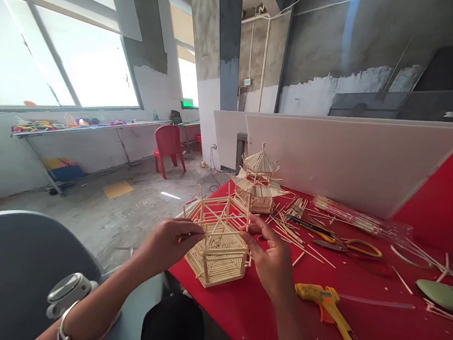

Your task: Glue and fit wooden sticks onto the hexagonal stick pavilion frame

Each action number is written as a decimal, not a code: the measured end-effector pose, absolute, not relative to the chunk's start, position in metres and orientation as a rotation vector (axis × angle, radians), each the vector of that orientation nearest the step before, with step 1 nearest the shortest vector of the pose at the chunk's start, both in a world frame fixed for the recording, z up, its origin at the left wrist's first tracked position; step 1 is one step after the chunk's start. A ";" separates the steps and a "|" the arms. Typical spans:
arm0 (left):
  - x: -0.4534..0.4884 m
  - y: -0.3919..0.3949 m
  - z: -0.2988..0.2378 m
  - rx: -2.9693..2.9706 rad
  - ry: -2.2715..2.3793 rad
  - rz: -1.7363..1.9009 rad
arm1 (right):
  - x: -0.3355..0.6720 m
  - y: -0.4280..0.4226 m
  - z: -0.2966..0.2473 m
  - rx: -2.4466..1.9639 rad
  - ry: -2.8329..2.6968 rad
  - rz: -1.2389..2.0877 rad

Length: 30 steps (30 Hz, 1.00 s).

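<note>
Nearer than the stick pagoda (259,189), the hexagonal stick frame (223,269) sits between the left hand (173,235) and right hand (270,256), each seemingly pinching one end of a crosswise stick (223,234), probably to keep it level.

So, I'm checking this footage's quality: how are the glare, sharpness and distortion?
Head view: the windows glare white, hiding what lies beyond; head view: a bright streak lies on the floor; head view: the stick frame, left hand and right hand look fairly sharp; head view: the pillar leans, likely wide-angle distortion.
</note>
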State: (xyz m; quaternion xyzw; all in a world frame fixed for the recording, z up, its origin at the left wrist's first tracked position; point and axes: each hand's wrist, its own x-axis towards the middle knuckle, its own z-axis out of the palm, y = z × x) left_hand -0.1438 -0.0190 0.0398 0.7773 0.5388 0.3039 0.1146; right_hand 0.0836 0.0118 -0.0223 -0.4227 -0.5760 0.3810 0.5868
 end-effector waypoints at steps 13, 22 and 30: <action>-0.145 -0.016 0.035 2.267 1.589 0.936 | 0.082 0.013 -0.026 -0.956 -1.337 0.898; -0.143 -0.014 0.034 2.263 1.593 0.934 | 0.082 0.014 -0.028 -0.938 -1.354 0.869; -0.160 -0.006 0.031 2.209 1.748 0.986 | 0.105 -0.026 -0.026 -1.008 -1.440 0.485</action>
